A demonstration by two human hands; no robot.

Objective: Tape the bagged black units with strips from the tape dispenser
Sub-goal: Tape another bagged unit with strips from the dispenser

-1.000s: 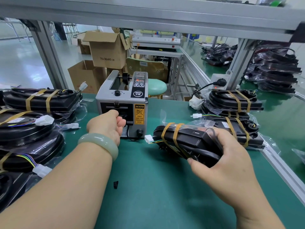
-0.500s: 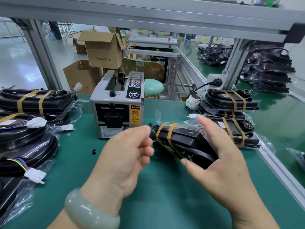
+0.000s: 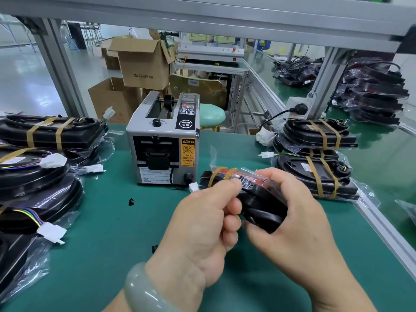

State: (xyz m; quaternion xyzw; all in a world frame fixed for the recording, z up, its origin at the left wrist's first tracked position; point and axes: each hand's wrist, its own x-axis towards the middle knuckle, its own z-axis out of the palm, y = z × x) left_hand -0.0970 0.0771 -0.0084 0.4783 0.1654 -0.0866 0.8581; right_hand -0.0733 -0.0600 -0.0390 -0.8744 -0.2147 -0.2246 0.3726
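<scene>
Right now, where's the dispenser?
Head view: the dispenser stands centre-left on the table, just beyond the unit gripped by the left hand and right hand.

My left hand (image 3: 202, 224) and right hand (image 3: 292, 212) gripping a bagged black unit (image 3: 258, 199) above the green table (image 3: 112, 244), tape dispenser (image 3: 163, 145) behind

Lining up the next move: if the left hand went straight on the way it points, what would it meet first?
The unit: the left hand pinches it, opposite the right hand, so there is no gap to cross. The dispenser stands left of that line, though depth is unclear.
</scene>
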